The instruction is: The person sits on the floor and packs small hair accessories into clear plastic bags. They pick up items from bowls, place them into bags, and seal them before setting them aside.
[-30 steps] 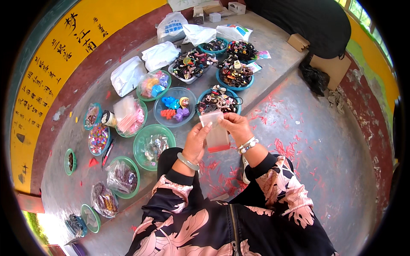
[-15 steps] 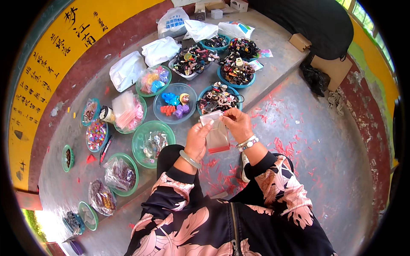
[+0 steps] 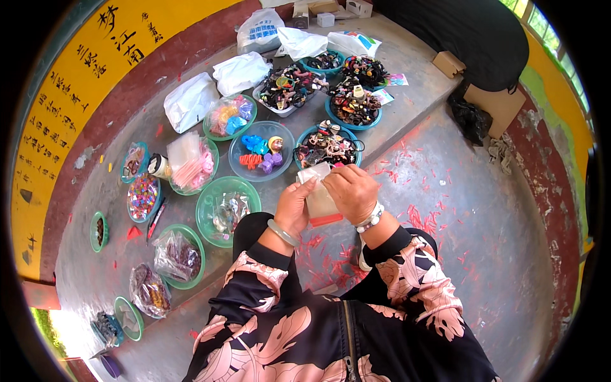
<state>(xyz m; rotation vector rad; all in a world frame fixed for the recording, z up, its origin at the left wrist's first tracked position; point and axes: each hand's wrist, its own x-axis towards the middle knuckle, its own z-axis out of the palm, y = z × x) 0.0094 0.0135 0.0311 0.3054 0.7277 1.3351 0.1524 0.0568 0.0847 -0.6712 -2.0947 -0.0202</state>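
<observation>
My left hand (image 3: 294,209) pinches the left edge of a small clear plastic bag (image 3: 321,205) with a red strip along its bottom, held upright before my knees. At the bag's top right, my right hand (image 3: 352,193) is closed with its fingers curled at the mouth; its fingertips are partly hidden behind the knuckles and the plastic. Just beyond the hands sits a blue basin of hair ties (image 3: 328,148). A clear bowl (image 3: 242,167) to its left holds blue, red and purple hair claws.
Nearer on the left stands a green basin (image 3: 210,202) with small clear packets in it. Another green basin (image 3: 196,235) holds a bag of dark items. White plastic bags (image 3: 191,102) lie at the back left. Red scraps (image 3: 421,219) are strewn over the lower floor to the right.
My right hand has turned over and moved slightly down across the bag's top, its knuckles now covering more of it. The left hand stays almost in place on the bag.
</observation>
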